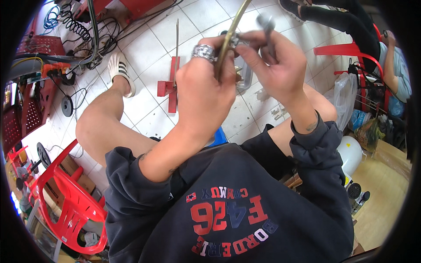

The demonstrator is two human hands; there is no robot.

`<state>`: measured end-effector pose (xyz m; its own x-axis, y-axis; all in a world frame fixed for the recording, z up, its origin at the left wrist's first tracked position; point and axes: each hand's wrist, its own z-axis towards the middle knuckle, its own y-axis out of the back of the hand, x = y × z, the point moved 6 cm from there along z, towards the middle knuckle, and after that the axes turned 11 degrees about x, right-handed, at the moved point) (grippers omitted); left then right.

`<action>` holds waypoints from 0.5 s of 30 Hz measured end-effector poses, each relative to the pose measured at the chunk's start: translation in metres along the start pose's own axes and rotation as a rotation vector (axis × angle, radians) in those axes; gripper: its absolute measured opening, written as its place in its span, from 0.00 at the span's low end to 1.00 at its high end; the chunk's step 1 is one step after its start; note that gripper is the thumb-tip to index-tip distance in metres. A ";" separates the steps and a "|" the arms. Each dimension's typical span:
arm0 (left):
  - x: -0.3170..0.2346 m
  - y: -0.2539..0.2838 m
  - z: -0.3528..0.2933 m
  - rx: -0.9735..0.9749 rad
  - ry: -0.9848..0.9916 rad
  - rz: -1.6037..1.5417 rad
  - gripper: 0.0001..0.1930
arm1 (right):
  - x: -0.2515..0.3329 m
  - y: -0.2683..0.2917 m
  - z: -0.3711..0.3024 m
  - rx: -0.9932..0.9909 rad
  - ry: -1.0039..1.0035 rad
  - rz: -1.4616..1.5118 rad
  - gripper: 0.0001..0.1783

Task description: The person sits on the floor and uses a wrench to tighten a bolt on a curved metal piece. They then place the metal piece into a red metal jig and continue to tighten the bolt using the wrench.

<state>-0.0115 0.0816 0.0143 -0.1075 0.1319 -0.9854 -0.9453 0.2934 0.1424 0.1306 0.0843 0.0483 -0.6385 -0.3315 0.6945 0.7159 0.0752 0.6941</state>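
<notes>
My left hand (pixel 205 90), with a wide silver ring, is closed round a curved brass-coloured bar (pixel 233 27) that rises past the top edge of the view. In my right hand (pixel 280 65) is a grey metal rod with a rounded end (pixel 266 23), blurred, its lower part hidden by the fingers. Between the two hands my fingertips meet at a small metal piece (pixel 235 41), too small and too covered to name. Below them, partly hidden by my hands, lies a clear plastic container (pixel 247 78) with small brass-coloured parts in it.
A red metal stand with a thin upright rod (pixel 173 87) is on the white tiled floor. Red perforated racks, cables and a coiled hose (pixel 72 19) are at far left. A red plastic chair (pixel 72 206) stands at near left. Another person sits at upper right, near plastic bags (pixel 344 94).
</notes>
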 end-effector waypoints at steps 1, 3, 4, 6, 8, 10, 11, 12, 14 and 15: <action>0.001 0.001 0.003 0.015 0.085 -0.151 0.08 | -0.006 0.002 0.002 -0.005 -0.008 0.180 0.10; 0.001 0.004 0.007 0.041 0.254 -0.445 0.08 | -0.023 0.003 0.008 -0.011 -0.012 0.547 0.14; 0.001 0.008 0.008 0.108 0.263 -0.453 0.11 | -0.018 0.007 0.011 0.014 -0.017 0.512 0.17; -0.001 0.012 0.010 0.126 0.262 -0.529 0.12 | -0.013 0.011 0.010 0.078 -0.068 0.643 0.14; -0.003 0.015 0.012 0.108 0.240 -0.557 0.11 | -0.012 0.015 0.007 0.248 -0.189 0.655 0.10; -0.007 0.014 0.013 0.123 0.208 -0.583 0.11 | -0.014 0.010 0.004 0.335 -0.228 0.752 0.10; -0.009 0.014 0.013 0.131 0.192 -0.595 0.11 | -0.014 0.007 0.003 0.379 -0.248 0.801 0.10; -0.011 0.013 0.011 0.147 0.197 -0.581 0.12 | -0.012 0.007 0.003 0.402 -0.211 0.691 0.10; -0.011 0.010 0.008 0.155 0.187 -0.594 0.12 | -0.009 0.006 0.005 0.381 -0.254 0.785 0.10; -0.011 0.007 0.007 0.158 0.180 -0.604 0.12 | -0.009 0.005 0.004 0.370 -0.276 0.828 0.10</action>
<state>-0.0151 0.0892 0.0271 0.3657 -0.2570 -0.8946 -0.8003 0.4038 -0.4432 0.1387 0.0917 0.0469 -0.0460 0.1915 0.9804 0.8665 0.4960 -0.0562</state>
